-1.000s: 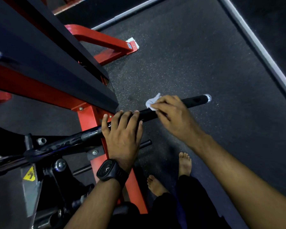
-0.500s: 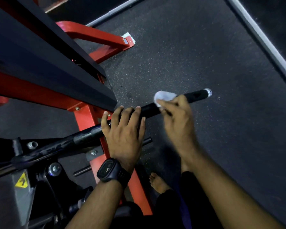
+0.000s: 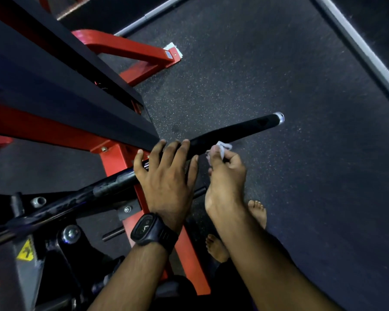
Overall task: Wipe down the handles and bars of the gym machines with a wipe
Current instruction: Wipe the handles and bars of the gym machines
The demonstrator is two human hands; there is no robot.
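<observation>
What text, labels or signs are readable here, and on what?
No word or number can be read.
Yellow warning sticker on the grey plate: pictogram only, blurred.
Watch face: faint marks, unreadable.
Small label at the end of the red frame: too small to read.

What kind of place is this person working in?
Probably a gym: a red steel machine frame, a long black bar with a grip, and dark speckled rubber flooring.
</observation>
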